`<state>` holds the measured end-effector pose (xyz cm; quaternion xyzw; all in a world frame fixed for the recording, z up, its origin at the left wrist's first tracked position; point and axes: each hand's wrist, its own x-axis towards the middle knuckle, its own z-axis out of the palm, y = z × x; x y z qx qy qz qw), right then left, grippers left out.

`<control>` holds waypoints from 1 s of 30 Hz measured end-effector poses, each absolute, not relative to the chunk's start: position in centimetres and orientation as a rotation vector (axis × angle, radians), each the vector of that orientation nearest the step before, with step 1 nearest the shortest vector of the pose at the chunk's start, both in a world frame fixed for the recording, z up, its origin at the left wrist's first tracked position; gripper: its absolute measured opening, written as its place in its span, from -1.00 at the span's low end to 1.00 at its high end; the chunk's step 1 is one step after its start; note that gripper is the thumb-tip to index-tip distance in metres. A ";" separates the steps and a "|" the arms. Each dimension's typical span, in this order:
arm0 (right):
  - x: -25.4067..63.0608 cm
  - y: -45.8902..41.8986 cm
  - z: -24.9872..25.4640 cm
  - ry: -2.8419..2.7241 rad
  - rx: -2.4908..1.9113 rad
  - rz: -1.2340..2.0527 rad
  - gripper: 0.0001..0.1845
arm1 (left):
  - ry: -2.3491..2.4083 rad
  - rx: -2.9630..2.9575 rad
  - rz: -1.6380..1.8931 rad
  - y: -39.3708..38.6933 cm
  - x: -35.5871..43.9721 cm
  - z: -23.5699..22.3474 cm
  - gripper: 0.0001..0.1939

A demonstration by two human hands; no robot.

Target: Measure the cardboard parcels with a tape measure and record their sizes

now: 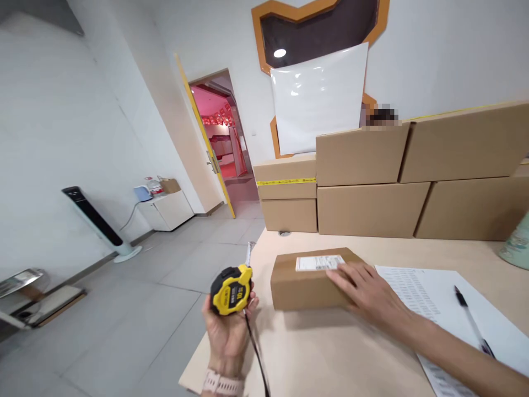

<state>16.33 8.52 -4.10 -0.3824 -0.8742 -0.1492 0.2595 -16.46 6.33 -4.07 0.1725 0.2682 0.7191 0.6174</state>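
Observation:
A yellow and black tape measure (232,290) rests in my left hand (226,331), whose fingers are curled round it. A short end of the blade sticks up from its top, and a dark wrist strap hangs from it. My right hand (367,289) lies over the right end of a small brown cardboard box (306,289), its fingers on the top and front edge near a white shipping label (314,263). The box sits on the pale table (326,353), just right of the tape measure.
Larger cardboard boxes (372,209) are stacked along the table's far side, with part of a person's head above them. Right of the small box lie printed sheets (413,281) and a pen (471,317). A green patterned container (518,242) stands at the right edge. The table's left edge borders the floor.

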 end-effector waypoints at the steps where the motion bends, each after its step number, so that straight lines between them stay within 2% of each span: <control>1: 17.0 7.1 -5.0 -2.398 -0.988 -0.307 -0.34 | 0.654 0.448 1.640 6.7 -17.0 -3.4 -0.53; 4: 18.9 4.4 -5.5 -2.331 -1.035 0.113 -0.49 | 0.742 0.661 1.519 8.0 -17.2 -0.8 -0.49; 7: 19.3 4.5 -3.0 -1.912 -1.306 0.570 -0.71 | 0.755 0.917 1.263 8.7 -15.0 1.4 -0.53; 11: 17.8 6.7 1.0 -1.448 -1.305 1.237 -0.51 | 0.688 1.134 0.911 8.7 -10.6 2.9 -0.64; 13: 16.9 7.5 1.7 -1.359 -1.228 1.417 -0.52 | 0.681 1.179 0.801 8.5 -9.2 2.9 -0.68; 16: 16.2 7.8 1.7 -1.325 -1.182 1.493 -0.64 | 0.692 1.165 0.778 8.3 -8.7 2.5 -0.67; 23: 19.0 8.9 2.0 -1.225 -1.082 1.589 -0.71 | 0.763 1.125 0.885 8.0 -12.4 1.8 -0.56; 28: 23.2 10.8 -1.3 -1.003 -1.194 1.440 -0.69 | 1.004 1.063 1.080 8.8 -18.3 0.2 -0.63; 30: 23.9 11.2 -3.2 -0.952 -1.231 1.445 -0.68 | 1.090 0.990 1.104 9.7 -20.6 -1.1 -0.56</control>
